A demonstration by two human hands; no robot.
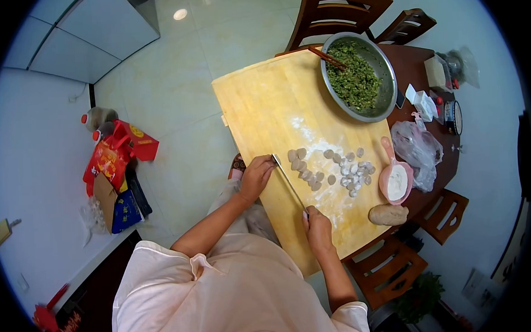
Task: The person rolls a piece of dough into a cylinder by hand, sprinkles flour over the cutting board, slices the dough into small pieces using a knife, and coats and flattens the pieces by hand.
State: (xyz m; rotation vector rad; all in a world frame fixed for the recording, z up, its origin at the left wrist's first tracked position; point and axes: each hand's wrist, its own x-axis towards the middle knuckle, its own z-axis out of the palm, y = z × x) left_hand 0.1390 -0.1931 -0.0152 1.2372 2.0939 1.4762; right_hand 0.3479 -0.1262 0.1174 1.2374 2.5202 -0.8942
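A knife (289, 183), seen nearly edge-on, spans the gap between my hands above the near side of the wooden board (257, 108). My right hand (319, 229) is wrapped round its handle end. The fingers of my left hand (258, 177) are closed at the far end of the blade. Just beyond the blade lie several small cut dough pieces (316, 177) in a loose row. More dough pieces (352, 173), some coated in flour, are scattered farther right on a dusting of white flour (302, 128). An uncut dough roll (388, 215) rests by the board's right edge.
A metal bowl (388, 91) of chopped green filling (353, 78) stands at the board's far corner, with chopsticks (327, 57) across its rim. A pink scoop (385, 182) of flour and a plastic bag (420, 152) sit at the right. Wooden chairs (386, 270) surround the table.
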